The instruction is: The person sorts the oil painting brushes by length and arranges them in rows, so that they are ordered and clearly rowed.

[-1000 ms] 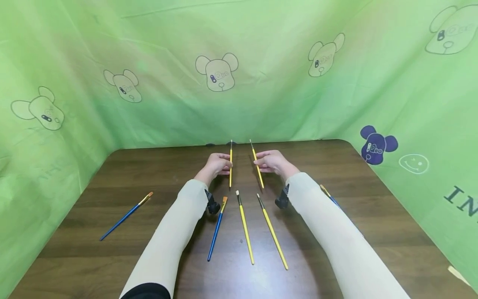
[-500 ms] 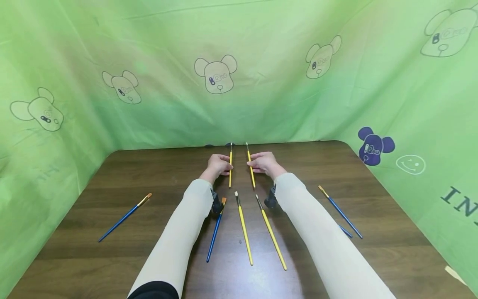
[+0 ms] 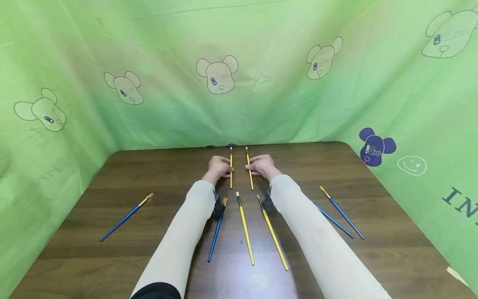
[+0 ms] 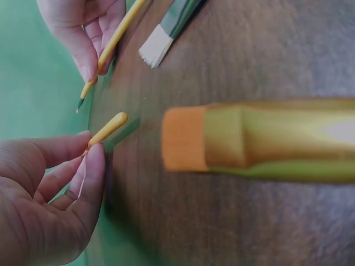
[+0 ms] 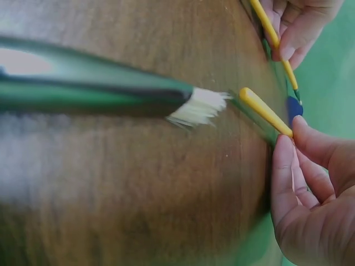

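Observation:
Near the far edge of the wooden table, my left hand [image 3: 219, 167] pinches a slim yellow paintbrush [image 3: 231, 172] between thumb and fingers. To its right, my right hand [image 3: 263, 165] pinches a second yellow paintbrush [image 3: 249, 171]. Both brushes point away from me, side by side with a narrow gap. In the left wrist view, the handle end of the left brush [image 4: 108, 130] sticks out of the fingertips. The right wrist view shows the right brush's handle [image 5: 263, 111] likewise. Whether the handles touch the tabletop, I cannot tell.
Nearer me lie two yellow brushes [image 3: 245, 232] and a blue brush [image 3: 215, 238], partly under the left wrist camera. Another blue brush [image 3: 125, 219] lies at left; two more blue brushes [image 3: 345, 216] lie at right, one partly behind my sleeve. Green cloth [image 3: 168, 120] hangs behind the table.
My right hand has moved left with its brush, closing the gap to the left one, and both brushes sit slightly lower in view. The blue brushes at right are now more exposed.

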Demonstrator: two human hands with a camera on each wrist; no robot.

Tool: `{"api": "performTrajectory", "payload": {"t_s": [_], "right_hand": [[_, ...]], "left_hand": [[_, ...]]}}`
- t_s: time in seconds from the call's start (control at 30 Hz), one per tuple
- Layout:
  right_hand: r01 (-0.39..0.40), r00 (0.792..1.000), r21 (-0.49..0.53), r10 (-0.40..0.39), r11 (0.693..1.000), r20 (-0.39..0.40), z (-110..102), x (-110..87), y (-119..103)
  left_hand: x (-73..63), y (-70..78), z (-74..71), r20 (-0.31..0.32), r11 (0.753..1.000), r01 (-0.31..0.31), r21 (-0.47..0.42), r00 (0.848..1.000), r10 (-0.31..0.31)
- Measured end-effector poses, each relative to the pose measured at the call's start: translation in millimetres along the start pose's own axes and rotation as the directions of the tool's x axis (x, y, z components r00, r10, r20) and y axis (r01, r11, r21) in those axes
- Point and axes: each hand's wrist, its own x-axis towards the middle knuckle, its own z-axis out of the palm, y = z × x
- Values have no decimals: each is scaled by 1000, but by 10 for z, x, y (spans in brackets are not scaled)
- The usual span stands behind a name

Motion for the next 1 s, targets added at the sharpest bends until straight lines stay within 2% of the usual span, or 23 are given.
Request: {"api": "performTrajectory", "payload": {"t_s": [0.57, 0.77, 1.0], "right_hand": [[12, 997, -162, -24, 987, -71, 91, 25, 37], [19, 996, -174, -34, 984, -82, 101, 1, 22], [46, 995, -192, -62, 980, -80, 96, -21, 31]], "left_hand": [[-102, 10, 41, -33, 998, -13, 67, 999, 15], [-131, 8, 49, -41, 995, -46, 92, 998, 50], [-177, 11, 58, -41, 995, -61, 82, 997, 65]]}}
